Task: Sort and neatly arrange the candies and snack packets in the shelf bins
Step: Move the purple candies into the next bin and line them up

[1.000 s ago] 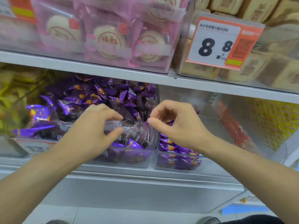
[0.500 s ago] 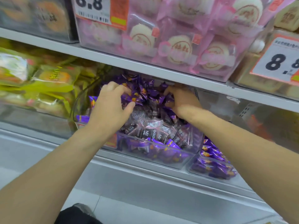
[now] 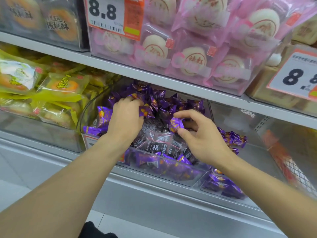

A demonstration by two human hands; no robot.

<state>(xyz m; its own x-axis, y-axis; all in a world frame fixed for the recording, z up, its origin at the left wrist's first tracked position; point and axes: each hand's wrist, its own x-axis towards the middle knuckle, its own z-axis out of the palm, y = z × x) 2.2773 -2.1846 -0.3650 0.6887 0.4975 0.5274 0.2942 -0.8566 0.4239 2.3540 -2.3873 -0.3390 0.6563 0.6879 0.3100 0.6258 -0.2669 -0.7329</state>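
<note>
Over a clear plastic bin [image 3: 171, 176], the left hand [image 3: 126, 120] grips crinkly purple foil candies [image 3: 154, 102] while the right hand [image 3: 202, 140] pinches one glossy purple packet [image 3: 175, 123].

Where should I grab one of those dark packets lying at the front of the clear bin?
Pinch a dark packet by its crimped end seal, coming from above and the front. They lie flat and overlapping against the bin's front wall, so the thin edge is probably easier to catch than the face. The right hand, nearest, already pinches a purple candy.
</note>
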